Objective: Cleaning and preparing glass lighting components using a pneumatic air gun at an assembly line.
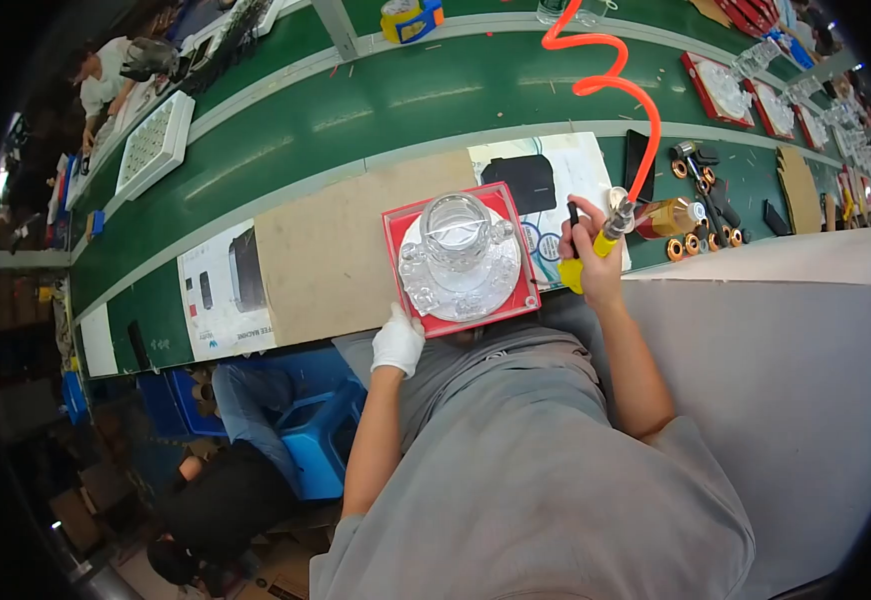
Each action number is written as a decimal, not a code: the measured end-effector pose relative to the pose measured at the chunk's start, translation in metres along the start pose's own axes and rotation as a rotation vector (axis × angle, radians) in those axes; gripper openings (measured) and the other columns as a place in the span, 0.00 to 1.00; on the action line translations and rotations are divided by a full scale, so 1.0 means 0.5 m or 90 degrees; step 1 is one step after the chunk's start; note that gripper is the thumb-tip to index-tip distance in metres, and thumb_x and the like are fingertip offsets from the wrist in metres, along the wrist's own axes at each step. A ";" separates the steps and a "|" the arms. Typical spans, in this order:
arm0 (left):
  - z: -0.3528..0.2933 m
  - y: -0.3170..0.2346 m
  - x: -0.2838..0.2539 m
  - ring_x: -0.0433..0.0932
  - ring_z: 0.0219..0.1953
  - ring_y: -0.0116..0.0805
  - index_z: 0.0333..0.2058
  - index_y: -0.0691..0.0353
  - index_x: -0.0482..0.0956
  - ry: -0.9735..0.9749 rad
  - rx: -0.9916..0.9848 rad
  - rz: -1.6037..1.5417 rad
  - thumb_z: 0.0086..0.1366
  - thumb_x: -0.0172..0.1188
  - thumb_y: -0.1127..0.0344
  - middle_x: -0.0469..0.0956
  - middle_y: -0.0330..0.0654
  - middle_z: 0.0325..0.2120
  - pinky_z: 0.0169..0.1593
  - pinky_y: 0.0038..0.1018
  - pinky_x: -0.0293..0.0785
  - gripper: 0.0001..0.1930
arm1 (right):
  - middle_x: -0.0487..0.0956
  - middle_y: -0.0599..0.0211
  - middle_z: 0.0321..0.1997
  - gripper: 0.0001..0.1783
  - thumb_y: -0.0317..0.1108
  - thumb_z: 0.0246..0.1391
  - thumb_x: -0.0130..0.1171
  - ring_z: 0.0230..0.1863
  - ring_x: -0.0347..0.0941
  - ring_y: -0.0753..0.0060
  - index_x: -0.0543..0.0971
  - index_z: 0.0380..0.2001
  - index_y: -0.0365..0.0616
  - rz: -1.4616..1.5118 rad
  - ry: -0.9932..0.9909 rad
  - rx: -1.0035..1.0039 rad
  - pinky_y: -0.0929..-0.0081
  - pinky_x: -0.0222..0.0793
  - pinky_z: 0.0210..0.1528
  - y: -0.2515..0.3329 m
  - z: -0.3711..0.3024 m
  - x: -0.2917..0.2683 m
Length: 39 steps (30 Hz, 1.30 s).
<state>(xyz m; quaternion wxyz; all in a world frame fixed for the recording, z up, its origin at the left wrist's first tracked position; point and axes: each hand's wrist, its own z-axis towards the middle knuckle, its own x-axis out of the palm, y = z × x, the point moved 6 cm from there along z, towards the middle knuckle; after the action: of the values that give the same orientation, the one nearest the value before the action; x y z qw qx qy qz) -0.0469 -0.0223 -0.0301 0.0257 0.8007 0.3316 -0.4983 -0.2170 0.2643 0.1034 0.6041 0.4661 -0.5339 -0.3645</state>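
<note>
My left hand (399,343), in a white glove, grips the near left corner of a square red tray (393,232) at the bench's front edge. On the tray sits a clear plastic part (459,262) with a round base and a short cylinder standing up from it. My bare right hand (596,258) is closed around a yellow air blow gun (571,274), just right of the tray. A black, narrow piece sticks up by its fingers; I cannot tell whether it belongs to the gun. An orange coiled hose (653,125) runs up from the gun's metal fitting.
Cardboard (321,255) and printed sheets cover the green bench. Right of my hand are a bottle of amber liquid (671,217), copper-coloured rings (676,249) and dark tools. More red trays (718,90) stand far right, a white tray (156,145) far left. Another person (231,490) bends low beside a blue stool (321,440).
</note>
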 end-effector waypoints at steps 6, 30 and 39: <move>-0.044 -0.020 -0.052 0.78 0.33 0.59 0.43 0.66 0.67 -0.057 -0.011 -0.001 0.61 0.54 0.56 0.78 0.59 0.28 0.38 0.48 0.73 0.19 | 0.69 0.69 0.29 0.25 0.28 0.58 0.50 0.24 0.63 0.79 0.63 0.59 0.37 0.209 0.083 0.123 0.81 0.61 0.29 -0.006 -0.063 0.072; -0.019 0.217 -0.202 0.79 0.34 0.49 0.37 0.55 0.77 -0.196 0.229 0.153 0.51 0.60 0.64 0.78 0.51 0.30 0.36 0.43 0.77 0.12 | 0.69 0.70 0.33 0.38 0.33 0.54 0.54 0.24 0.59 0.83 0.52 0.67 0.43 0.193 0.076 0.050 0.83 0.58 0.29 0.050 -0.047 0.073; -0.106 0.684 -0.306 0.79 0.42 0.50 0.32 0.59 0.83 -0.189 -0.432 -0.022 0.52 0.58 0.64 0.80 0.54 0.37 0.47 0.38 0.75 0.11 | 0.69 0.70 0.34 0.33 0.31 0.56 0.52 0.25 0.59 0.83 0.56 0.65 0.43 0.222 0.110 0.092 0.83 0.57 0.29 -0.009 -0.084 0.074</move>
<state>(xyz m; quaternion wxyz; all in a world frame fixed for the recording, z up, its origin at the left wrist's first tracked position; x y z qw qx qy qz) 0.1417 -0.3463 0.0222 0.3289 0.6600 0.4842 -0.4710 -0.1695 0.2357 0.1104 0.6663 0.4384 -0.5776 -0.1738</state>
